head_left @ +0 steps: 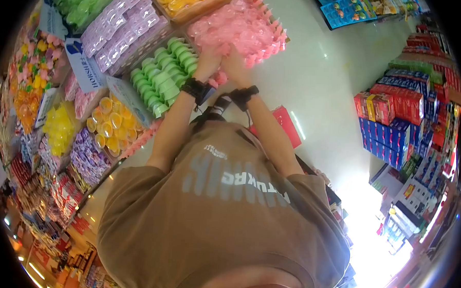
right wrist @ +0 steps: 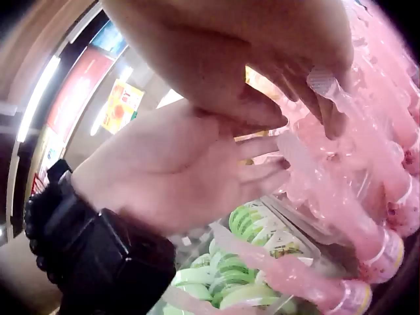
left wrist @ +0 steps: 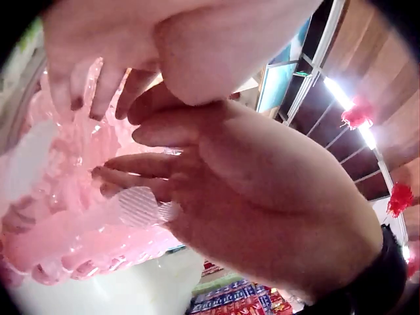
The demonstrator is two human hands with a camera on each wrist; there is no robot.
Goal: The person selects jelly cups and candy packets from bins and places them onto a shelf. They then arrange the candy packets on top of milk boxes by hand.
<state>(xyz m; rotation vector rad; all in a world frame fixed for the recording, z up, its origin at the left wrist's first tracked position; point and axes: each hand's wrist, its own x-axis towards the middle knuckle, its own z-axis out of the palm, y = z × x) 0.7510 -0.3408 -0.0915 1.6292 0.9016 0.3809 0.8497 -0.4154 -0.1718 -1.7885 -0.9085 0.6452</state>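
Both of my hands reach side by side over a stack of pink jelly-like packs (head_left: 235, 28) in clear wrapping, at the top of the head view. My left hand (head_left: 209, 60) is at the near left edge of the stack, and my right hand (head_left: 235, 68) lies just beside it. In the left wrist view the fingers of the right hand (left wrist: 262, 184) extend straight toward the packs. The right wrist view has the left hand (right wrist: 190, 164) with its fingers extended among the pink wrappers (right wrist: 315, 177). The two thumb sides overlap in both wrist views.
Green cups (head_left: 164, 74) stand in rows left of the pink stack. Purple packs (head_left: 120, 28), orange cups (head_left: 110, 123) and yellow packs (head_left: 59, 129) fill neighbouring bins. A red box (head_left: 285, 127) lies on the floor to the right. Boxed goods (head_left: 391, 125) are stacked farther right.
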